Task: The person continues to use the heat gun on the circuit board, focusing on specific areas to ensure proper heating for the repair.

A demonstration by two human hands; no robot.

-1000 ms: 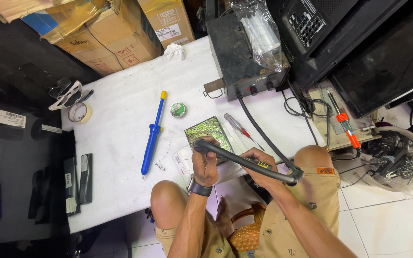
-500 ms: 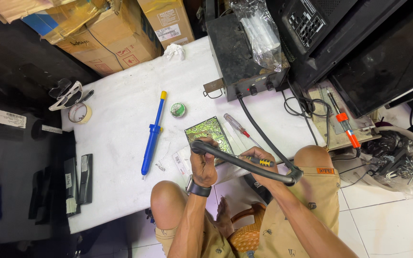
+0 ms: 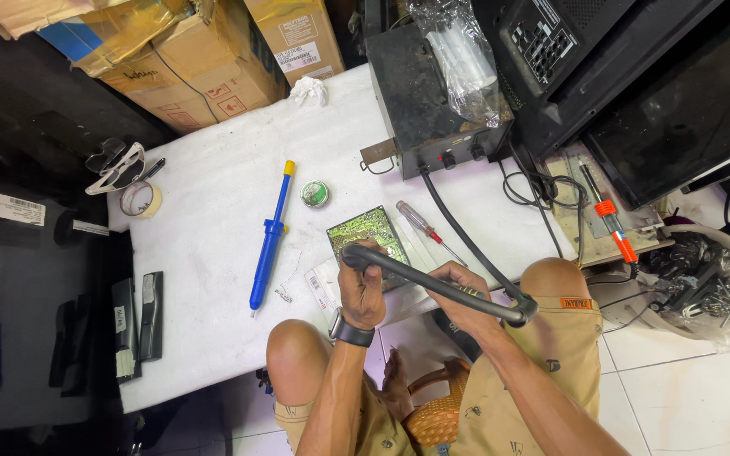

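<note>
Both hands gripping hot-air wand [image 3: 433, 283]: right hand [image 3: 458, 291] wrapped around its dark handle mid-length, left hand [image 3: 362, 287] clenched near nozzle end. Wand slants from 10 o'clock nozzle to 4 o'clock cable end, nozzle over green circuit board [image 3: 363, 231] at near edge of white table [image 3: 213, 194]. Black hose runs to grey station box [image 3: 424, 101] at 12 o'clock. Blue desoldering pump [image 3: 269, 241] at 9 o'clock of board, small round tin [image 3: 315, 193] at 11 o'clock, red-handled screwdriver [image 3: 422, 226] at 3 o'clock.

One circuit board [image 3: 367, 241]; two screwdrivers [image 3: 422, 224]
</note>
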